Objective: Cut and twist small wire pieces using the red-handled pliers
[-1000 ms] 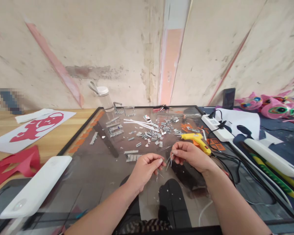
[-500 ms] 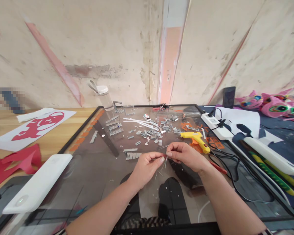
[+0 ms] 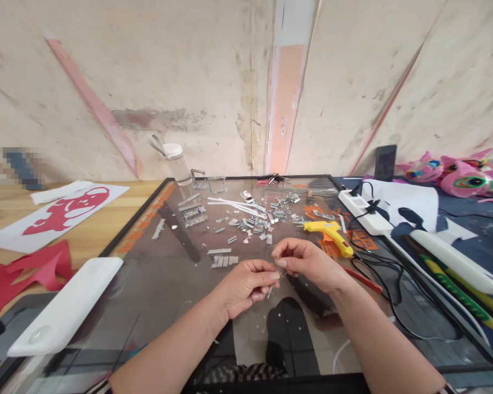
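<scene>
Pinched in the fingers of both the left hand point(image 3: 246, 284) and right hand point(image 3: 310, 265), the thin silvery wires point(image 3: 270, 291) seem to slant toward the dark glossy surface's point(image 3: 148, 290) near edge, lower ends nearer the left.

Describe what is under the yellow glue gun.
Beside the yellow glue gun, an orange pattern shows on the tabletop; what lies directly beneath the gun's body is covered.

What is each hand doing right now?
Left hand: closed in a pinch on thin, wire-like strands.
Right hand: fingertips pinched together on thin strands too, close beside the left.
</scene>
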### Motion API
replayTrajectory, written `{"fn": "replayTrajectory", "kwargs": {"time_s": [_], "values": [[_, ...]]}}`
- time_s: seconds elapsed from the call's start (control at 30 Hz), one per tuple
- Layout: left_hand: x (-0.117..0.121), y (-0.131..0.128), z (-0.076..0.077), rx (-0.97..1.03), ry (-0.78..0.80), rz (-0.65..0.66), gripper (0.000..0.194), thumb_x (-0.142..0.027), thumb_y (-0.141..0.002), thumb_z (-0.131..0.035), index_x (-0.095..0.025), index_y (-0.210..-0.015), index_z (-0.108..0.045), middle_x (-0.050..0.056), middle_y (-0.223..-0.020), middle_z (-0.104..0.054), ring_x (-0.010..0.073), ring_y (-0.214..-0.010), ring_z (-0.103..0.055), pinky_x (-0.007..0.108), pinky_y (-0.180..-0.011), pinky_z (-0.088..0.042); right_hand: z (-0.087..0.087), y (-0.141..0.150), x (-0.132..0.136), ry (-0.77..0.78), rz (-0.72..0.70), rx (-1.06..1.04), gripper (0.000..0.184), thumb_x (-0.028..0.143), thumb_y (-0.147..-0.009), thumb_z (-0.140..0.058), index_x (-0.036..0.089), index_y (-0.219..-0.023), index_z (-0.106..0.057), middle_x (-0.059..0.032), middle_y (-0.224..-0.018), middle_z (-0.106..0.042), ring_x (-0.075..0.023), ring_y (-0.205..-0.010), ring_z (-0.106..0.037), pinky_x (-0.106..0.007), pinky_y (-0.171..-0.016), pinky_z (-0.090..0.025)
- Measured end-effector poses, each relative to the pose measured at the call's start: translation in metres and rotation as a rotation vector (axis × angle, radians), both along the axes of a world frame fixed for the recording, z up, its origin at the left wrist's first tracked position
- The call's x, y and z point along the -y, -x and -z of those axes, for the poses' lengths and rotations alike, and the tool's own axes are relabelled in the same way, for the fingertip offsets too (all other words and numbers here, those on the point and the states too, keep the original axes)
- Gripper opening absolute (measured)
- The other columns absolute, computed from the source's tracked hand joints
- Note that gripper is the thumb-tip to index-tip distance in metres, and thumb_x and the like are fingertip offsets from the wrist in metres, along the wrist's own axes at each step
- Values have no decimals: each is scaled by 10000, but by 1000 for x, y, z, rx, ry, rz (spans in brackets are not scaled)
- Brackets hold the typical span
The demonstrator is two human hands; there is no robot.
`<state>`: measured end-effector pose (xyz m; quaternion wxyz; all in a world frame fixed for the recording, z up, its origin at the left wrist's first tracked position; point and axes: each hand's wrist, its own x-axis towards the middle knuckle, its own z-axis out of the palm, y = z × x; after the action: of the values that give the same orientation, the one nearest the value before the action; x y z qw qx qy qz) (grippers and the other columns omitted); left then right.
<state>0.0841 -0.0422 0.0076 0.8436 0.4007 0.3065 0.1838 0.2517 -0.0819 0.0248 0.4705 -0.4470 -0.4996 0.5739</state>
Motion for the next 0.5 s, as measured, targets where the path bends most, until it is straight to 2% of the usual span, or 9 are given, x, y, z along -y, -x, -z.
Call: {"fn": "replayTrajectory", "kwargs": {"time_s": [0.2, 0.33, 0.5], "values": [[1, 0, 0, 9, -7, 5, 204, -226, -579, -749, -117, -662, -598, 24, -562, -583, 33, -439, -422, 152, -385, -189, 0, -1, 0, -32, 66, -10, 147, 286, -722, -649, 180, -814, -610, 50, -591, -500, -51, -477, -413, -189, -451, -291], [0, 0, 2, 61, 41, 6, 180, -205, -605, -736, -117, -693, -606, 37, -597, -599, 39, -458, -451, 146, -389, -221, 0, -1, 0, -66, 109, 97, 132, 281, -725, -645, 180, -810, -630, 41, -621, -531, -54, -498, -426, -193, -478, -326], [-2, 1, 3, 92, 63, -14, 182, -208, -606, -740, -116, -673, -598, 35, -597, -597, 37, -454, -454, 140, -387, -231, 1, 2, 1, -108, 59, 213, 143, 278, -744, -619, 180, -842, -657, 14, -678, -582, -79, -566, -457, -213, -548, -373]]}}
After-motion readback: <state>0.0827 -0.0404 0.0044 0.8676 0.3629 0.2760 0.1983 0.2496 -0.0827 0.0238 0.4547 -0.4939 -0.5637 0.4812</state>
